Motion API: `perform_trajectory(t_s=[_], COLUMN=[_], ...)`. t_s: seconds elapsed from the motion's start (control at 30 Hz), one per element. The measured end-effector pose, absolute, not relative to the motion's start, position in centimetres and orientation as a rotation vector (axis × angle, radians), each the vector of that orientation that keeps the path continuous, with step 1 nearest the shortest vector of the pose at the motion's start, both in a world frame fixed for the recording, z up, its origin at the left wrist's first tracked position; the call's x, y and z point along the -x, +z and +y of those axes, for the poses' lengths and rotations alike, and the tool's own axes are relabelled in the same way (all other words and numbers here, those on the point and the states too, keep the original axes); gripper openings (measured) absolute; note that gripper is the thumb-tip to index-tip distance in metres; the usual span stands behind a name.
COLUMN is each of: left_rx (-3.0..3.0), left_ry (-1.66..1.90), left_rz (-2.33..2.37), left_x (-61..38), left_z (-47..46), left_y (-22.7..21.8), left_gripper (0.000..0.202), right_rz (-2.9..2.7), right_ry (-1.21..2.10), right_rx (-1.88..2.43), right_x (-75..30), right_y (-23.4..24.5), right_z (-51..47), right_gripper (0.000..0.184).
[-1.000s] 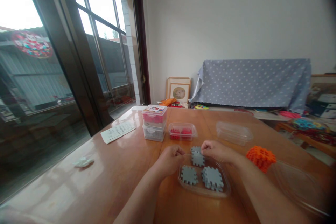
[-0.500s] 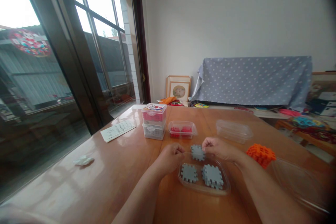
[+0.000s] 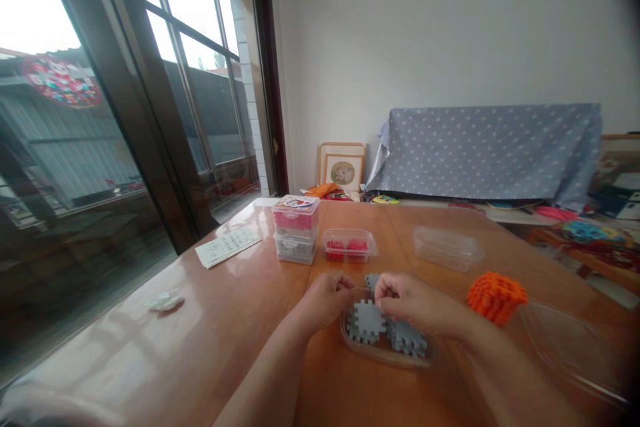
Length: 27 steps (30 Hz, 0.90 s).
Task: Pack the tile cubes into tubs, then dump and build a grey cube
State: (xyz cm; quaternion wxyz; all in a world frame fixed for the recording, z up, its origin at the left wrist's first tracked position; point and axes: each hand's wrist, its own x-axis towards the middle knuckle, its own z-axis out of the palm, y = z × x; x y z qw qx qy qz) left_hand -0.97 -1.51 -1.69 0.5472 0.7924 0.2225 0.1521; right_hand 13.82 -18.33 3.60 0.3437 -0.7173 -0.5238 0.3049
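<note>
Both hands meet over a clear plastic tray (image 3: pixel 423 359) that holds several grey toothed foam pieces. My left hand (image 3: pixel 326 297) and my right hand (image 3: pixel 407 300) each pinch an edge of one grey piece (image 3: pixel 367 321), which is tilted up above the tray. Another grey piece (image 3: pixel 410 339) lies flat in the tray under my right hand. A third grey piece (image 3: pixel 371 280) shows just beyond my fingers. An orange cube of the same toothed pieces (image 3: pixel 496 297) sits on the wooden table (image 3: pixel 235 347) to the right.
Two stacked clear boxes (image 3: pixel 296 231) and a small tub of red pieces (image 3: pixel 349 244) stand further back. An empty clear tub (image 3: pixel 447 247) is at the back right, a clear lid (image 3: pixel 570 353) at the right. A paper sheet (image 3: pixel 227 246) and a wrapper (image 3: pixel 165 301) lie left.
Both hands have moved nearer and lower over the tray. The piece held between them now is a larger grey one, tilted toward me, and the earlier small piece lies behind the fingers.
</note>
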Motion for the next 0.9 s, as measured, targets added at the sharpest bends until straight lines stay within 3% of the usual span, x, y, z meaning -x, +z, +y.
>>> perform_trajectory(t_s=[0.33, 0.57, 0.9], left_rx=[-1.921, -1.93, -2.009], left_ry=[0.339, 0.369, 0.404], left_rz=[0.505, 0.512, 0.522], left_x=[1.0, 0.9, 0.8], left_z=[-1.3, -1.2, -0.8], left_y=[-1.8, -2.1, -2.4], left_gripper=[0.022, 0.019, 0.018], right_rz=[-1.566, -1.59, -1.809], right_ry=[0.414, 0.301, 0.169], right_rx=[2.083, 2.286, 2.375], right_x=[-12.8, -11.8, -9.4], right_y=[1.5, 3.8, 3.0], right_z=[-17.1, -18.1, -16.5], right_gripper=[0.017, 0.004, 0.042])
